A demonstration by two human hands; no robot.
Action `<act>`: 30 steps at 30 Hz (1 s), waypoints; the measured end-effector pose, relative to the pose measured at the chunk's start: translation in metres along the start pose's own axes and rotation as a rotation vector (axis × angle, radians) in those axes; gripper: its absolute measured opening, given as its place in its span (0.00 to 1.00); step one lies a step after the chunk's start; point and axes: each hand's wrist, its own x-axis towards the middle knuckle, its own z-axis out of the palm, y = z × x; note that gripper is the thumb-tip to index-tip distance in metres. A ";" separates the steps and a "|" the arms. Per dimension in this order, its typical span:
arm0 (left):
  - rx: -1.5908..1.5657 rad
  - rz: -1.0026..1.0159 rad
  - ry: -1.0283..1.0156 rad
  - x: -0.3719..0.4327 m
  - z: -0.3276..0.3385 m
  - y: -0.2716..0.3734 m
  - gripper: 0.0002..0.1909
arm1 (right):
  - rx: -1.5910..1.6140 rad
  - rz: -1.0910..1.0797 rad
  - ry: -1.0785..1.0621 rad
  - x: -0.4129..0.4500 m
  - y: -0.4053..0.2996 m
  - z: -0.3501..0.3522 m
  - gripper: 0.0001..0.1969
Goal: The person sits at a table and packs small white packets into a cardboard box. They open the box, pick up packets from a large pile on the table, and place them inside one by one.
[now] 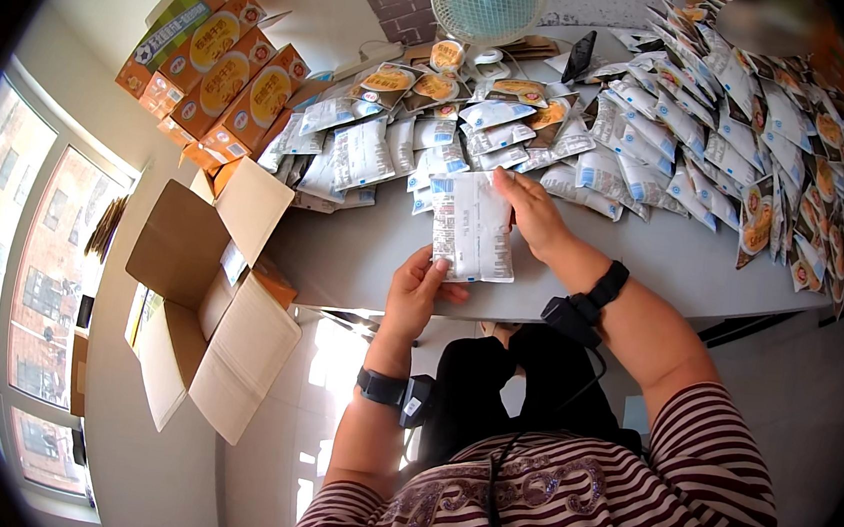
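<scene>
Between my hands is a sealed plastic pouch [473,226], white printed back facing up, held over the table's near edge. My left hand [416,289] pinches its lower left corner, thumb on top. With thumb and fingers, my right hand [536,209] grips the upper right corner. Just beyond lies a heap of similar pouches [362,154], some showing a brown front with a yellow picture. A much larger pile of these pouches [726,139] spreads over the right side of the table.
An open cardboard box [245,353] stands at the left, below the table's edge. Stacked orange printed cartons [220,73] are behind it. A fan [488,2] and a dark phone-like object [579,55] stand at the back of the grey table [362,258]. A window [52,269] is far left.
</scene>
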 end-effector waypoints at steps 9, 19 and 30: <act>0.005 0.019 0.065 -0.005 0.003 0.001 0.17 | 0.041 0.053 0.007 0.000 -0.002 0.001 0.19; -0.058 0.038 -0.018 0.000 0.001 0.001 0.17 | 0.259 0.115 0.018 0.001 -0.001 0.006 0.20; -0.030 -0.031 0.060 0.005 0.008 0.002 0.14 | 0.270 0.057 -0.007 -0.001 -0.002 0.002 0.20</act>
